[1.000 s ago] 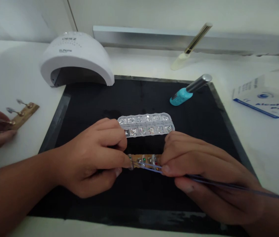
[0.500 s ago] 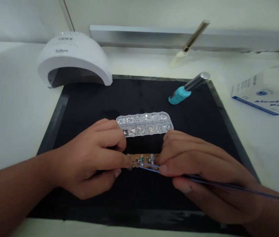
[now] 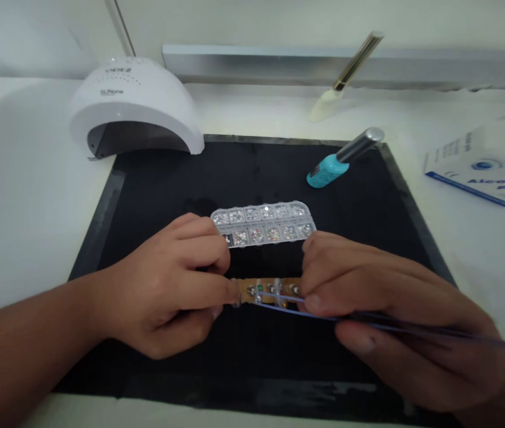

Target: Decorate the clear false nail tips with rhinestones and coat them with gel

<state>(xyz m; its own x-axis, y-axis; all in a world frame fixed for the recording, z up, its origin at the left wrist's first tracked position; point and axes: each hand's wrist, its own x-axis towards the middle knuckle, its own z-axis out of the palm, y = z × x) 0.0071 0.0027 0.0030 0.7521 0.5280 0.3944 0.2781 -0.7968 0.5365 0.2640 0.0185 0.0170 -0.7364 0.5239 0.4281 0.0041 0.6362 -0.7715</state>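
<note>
wood strip [image 3: 244, 285]: just this side of gem box [image 3: 263, 225] | left hand [image 3: 176, 285]: pinching strip | right hand [image 3: 381, 312]: holding tweezers [image 3: 297, 312], tips bit apart | step, maybe: tweezer work | next likely needs: soft, steady squeeze

My left hand [image 3: 167, 288] and right hand [image 3: 395, 315] hide both ends of the brown strip [image 3: 265, 282]. Right edge crops tweezers [image 3: 299, 312] and box [image 3: 479, 169]. Green stone [image 3: 260, 288] blurred.

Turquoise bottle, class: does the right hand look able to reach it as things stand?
Probably yes: only bare black mat shows between the right hand and the turquoise bottle, though holding the tweezers may hinder grasping.
</note>
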